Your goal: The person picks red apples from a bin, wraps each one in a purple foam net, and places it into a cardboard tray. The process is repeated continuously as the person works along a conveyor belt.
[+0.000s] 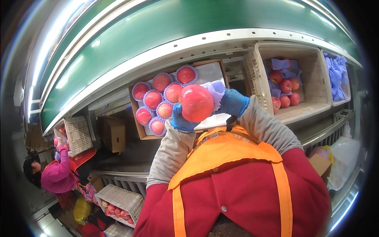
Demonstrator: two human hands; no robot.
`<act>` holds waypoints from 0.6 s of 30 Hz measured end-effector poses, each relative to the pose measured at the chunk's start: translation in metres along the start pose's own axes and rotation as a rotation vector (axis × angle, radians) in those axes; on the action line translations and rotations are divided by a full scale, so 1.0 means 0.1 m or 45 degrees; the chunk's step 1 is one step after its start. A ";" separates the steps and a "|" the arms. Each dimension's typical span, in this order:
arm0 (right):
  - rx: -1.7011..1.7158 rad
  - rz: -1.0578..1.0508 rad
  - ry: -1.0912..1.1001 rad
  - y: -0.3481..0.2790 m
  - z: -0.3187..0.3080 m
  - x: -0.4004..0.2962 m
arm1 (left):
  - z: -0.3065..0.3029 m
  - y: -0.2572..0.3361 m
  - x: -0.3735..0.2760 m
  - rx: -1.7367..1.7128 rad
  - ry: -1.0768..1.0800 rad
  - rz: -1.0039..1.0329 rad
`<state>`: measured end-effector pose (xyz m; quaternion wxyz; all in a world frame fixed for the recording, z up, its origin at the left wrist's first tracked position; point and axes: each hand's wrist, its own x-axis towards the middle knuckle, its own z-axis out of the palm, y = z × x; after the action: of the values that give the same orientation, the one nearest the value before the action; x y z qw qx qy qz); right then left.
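Observation:
A large red apple point(197, 103) is gripped in my left hand point(183, 121), which wears a blue glove and holds it from below left. My right hand point(236, 102), also in a blue glove, holds a lavender foam net sleeve point(216, 91) against the apple's right side; its fingers are partly hidden behind the sleeve. Beneath both hands stands a cardboard box point(138, 123) with a white liner point(209, 73). Several red apples point(153, 99) sit in it, each in a lavender foam net, filling its left part.
Right of the box, a plastic crate point(314, 109) holds several apples and loose foam nets. Beyond it are more foam nets point(336, 77). A green conveyor belt point(177, 28) curves along the far side. At left, a person point(59, 174) reaches into another crate point(78, 135). An apple crate point(120, 201) lies lower left.

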<state>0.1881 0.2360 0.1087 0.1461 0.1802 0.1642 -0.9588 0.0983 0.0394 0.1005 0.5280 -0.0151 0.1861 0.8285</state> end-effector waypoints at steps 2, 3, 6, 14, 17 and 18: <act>-0.088 -0.011 -0.011 0.05 -0.04 0.06 | 0.02 0.03 -0.02 -0.075 -0.049 -0.043; -0.130 -0.013 -0.020 0.07 -0.01 0.08 | 0.01 0.06 -0.03 -0.169 -0.124 -0.097; -0.178 0.020 0.010 0.05 0.09 0.07 | -0.08 0.07 -0.12 -0.196 0.028 -0.101; 0.281 -0.170 -0.150 0.10 0.17 0.09 | -0.07 0.09 -0.17 -0.180 0.066 0.068; 0.225 -0.161 -0.072 0.14 0.21 0.11 | 0.08 0.08 -0.14 -0.216 0.072 0.133; 0.160 -0.209 -0.093 0.16 0.24 0.11 | 0.15 0.06 -0.15 -0.227 0.074 0.157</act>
<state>0.1766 0.2099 0.1217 0.0613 0.1399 0.1125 -0.9818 0.1021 0.0293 0.1190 0.4670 -0.0744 0.1276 0.8718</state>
